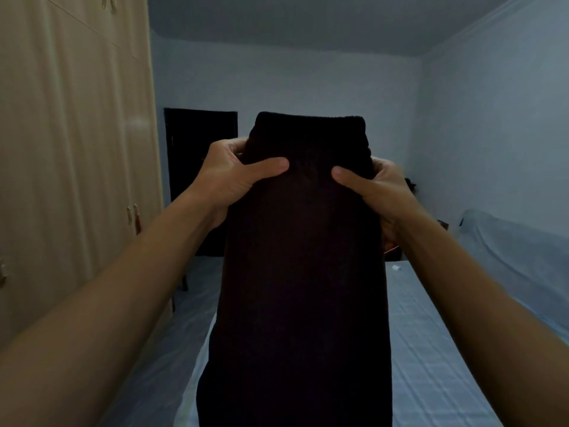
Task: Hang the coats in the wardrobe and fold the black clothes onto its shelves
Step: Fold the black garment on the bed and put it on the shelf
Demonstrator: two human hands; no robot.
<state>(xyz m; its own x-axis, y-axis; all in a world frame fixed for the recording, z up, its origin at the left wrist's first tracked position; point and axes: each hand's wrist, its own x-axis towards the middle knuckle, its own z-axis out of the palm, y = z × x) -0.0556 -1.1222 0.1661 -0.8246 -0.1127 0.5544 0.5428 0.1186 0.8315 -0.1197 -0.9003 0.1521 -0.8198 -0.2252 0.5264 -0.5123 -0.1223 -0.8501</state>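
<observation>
Both hands, left hand (234, 174) and right hand (378, 186), grip the black garment (301, 257) up over the bed (431, 334), beige wardrobe (70, 149) shut at left.

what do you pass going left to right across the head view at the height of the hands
wardrobe → dark door → left hand → black garment → right hand → right wall
</observation>
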